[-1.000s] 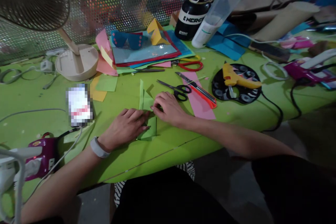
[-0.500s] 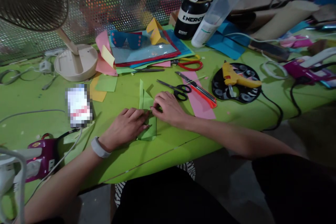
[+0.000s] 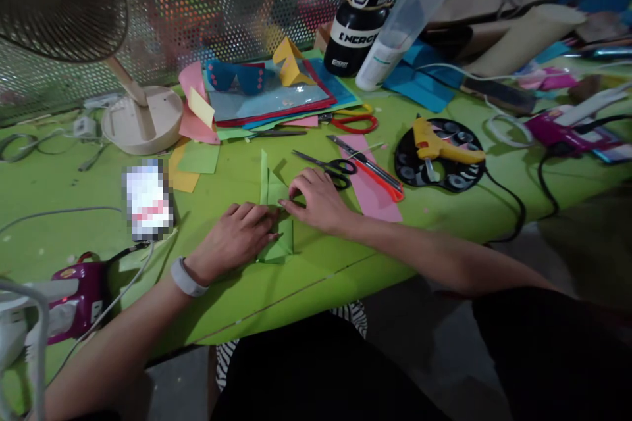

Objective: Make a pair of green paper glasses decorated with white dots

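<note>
A folded green paper [image 3: 279, 250] lies on the green table, with a narrow strip standing up at its far left side. My left hand [image 3: 241, 233] rests on the paper's left part, its fingers bent and pressed together on it. From the right, my right hand [image 3: 316, 200] touches the paper's right edge with thumb and forefinger closed near my left fingertips. Black scissors [image 3: 338, 171] lie just beyond my right hand. A pink paper strip [image 3: 380, 200] with a cutter [image 3: 368, 164] on it is to the right.
A phone [image 3: 148, 200] lies left of my hands. Farther right is a yellow glue gun [image 3: 444, 145] on a black palette. Behind stand a fan [image 3: 143, 118], a black bottle [image 3: 353, 36] and a clear bottle [image 3: 399, 29]. Blue paper glasses [image 3: 237, 77] lie on a sleeve.
The view has shifted slightly. My right thumb and forefinger have moved a little left along the paper; my left hand stays almost in place.
</note>
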The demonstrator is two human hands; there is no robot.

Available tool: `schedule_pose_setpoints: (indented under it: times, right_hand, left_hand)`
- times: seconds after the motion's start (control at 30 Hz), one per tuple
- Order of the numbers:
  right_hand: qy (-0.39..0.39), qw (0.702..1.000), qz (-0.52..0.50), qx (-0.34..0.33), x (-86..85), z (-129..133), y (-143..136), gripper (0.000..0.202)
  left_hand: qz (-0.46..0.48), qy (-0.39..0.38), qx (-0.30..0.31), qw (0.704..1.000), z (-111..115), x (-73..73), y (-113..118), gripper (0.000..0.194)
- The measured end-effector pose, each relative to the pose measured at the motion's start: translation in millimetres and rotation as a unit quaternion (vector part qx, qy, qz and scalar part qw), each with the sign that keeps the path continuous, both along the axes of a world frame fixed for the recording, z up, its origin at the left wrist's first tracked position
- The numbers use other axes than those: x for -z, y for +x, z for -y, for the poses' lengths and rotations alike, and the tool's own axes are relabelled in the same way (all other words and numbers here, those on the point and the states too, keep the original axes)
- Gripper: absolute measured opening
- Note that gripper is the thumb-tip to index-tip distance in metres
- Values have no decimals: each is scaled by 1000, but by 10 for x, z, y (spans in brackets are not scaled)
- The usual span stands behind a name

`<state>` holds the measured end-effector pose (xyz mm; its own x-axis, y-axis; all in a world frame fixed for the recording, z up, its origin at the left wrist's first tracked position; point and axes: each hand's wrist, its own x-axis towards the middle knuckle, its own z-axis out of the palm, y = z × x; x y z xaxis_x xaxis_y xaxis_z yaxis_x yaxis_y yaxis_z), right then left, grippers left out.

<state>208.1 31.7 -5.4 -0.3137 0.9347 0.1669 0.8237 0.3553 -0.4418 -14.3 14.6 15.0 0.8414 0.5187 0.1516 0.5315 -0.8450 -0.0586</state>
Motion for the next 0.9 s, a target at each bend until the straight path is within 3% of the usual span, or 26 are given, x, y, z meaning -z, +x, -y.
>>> schedule_pose_setpoints:
  times: [0.27,0.6,0.77,0.9]
  right_hand:
    - [-38,999,-1,3,-27,-10,13,18]
    - [-13,999,34,-11,-16,15,24,25]
    - [-54,998,3,-14,-46,-63,91,19]
    - [-141,988,-57,-24,-208,-212,100,15]
  left_hand:
    - [-5,0,-3,1000,-2,19,-4,39]
    - [-2,-9,-2,1000,-11,-11,4,38]
    - [-4,-7,-6,1000,-5,1,3,37]
    - [-11,-11,-10,1000,-7,11,2,37]
